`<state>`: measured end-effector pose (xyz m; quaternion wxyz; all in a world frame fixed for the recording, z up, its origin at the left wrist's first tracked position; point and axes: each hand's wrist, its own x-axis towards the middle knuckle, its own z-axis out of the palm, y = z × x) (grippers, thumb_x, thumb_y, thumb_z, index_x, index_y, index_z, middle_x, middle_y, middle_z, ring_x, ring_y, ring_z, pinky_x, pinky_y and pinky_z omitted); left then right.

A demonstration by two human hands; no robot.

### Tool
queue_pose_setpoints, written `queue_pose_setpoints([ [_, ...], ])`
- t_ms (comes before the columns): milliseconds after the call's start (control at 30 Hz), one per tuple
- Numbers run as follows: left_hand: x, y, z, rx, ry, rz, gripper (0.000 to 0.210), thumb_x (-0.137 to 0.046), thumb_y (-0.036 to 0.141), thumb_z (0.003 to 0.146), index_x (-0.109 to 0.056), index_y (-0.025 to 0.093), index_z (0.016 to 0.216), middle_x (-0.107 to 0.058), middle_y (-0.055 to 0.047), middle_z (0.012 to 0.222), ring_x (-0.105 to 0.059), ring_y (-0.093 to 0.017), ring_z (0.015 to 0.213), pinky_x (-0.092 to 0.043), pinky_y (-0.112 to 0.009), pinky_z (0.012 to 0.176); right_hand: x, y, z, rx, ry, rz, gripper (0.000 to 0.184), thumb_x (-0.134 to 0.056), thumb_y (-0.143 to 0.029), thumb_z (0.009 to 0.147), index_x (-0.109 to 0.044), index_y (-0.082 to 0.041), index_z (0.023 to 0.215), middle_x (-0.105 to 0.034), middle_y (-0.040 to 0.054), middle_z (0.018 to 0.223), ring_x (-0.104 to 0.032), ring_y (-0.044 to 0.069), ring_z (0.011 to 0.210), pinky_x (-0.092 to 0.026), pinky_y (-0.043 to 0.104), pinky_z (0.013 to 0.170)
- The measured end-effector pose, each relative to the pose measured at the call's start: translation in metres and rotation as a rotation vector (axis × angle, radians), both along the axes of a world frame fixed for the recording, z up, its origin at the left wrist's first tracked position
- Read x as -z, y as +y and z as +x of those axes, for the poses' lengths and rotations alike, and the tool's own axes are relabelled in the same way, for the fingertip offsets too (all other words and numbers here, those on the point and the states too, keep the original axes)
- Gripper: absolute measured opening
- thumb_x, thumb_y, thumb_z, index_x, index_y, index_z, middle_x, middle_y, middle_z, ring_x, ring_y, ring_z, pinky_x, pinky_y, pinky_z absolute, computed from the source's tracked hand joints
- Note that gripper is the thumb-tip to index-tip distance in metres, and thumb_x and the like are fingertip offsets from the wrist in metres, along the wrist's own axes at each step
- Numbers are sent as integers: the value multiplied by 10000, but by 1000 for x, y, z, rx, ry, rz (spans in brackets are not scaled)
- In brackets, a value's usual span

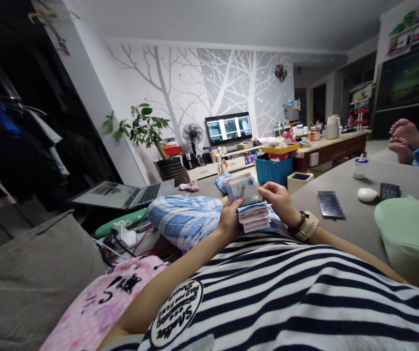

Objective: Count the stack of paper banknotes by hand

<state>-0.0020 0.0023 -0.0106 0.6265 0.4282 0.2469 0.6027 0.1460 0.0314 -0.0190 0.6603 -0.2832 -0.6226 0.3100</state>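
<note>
Left hand [228, 220] and right hand [280, 201] apparently grip banknotes [249, 204]

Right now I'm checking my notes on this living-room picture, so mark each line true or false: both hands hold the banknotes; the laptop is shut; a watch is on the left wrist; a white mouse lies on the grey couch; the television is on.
1. Both hands hold the stack of paper banknotes: true, left hand and right hand grip it.
2. The silver laptop is shut: false, it lies open.
3. The beige wristwatch is on the left wrist: false, the right.
4. A white computer mouse lies on the grey couch surface: true.
5. The flat black television is on: true, its screen is lit.
</note>
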Motion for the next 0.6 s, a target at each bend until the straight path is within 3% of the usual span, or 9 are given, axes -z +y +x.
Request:
queue_pose_setpoints([
  [300, -5, 1, 2, 85, -50, -62, 361, -578, 369, 774, -639, 130, 1037, -713, -88, 858, -665, -264, 874, -514, -390, 805, -4, -9, 0, -24, 3, 92, 301, -596, -408, 784, -522, -180, 603, -455, -28, 562, -398, 107, 546, -318, 247, 516],
  [600, -6, 3, 3, 79, -52, -83, 350, -523, 388, 802, -653, 146, 1019, -711, -72, 803, -668, -256, 849, -524, -389, 776, -5, -17, -1, -67, -10, 164, 305, -571, -371, 821, -500, -179, 595, -416, -35, 552, -375, 103, 538, -298, 254, 526],
])
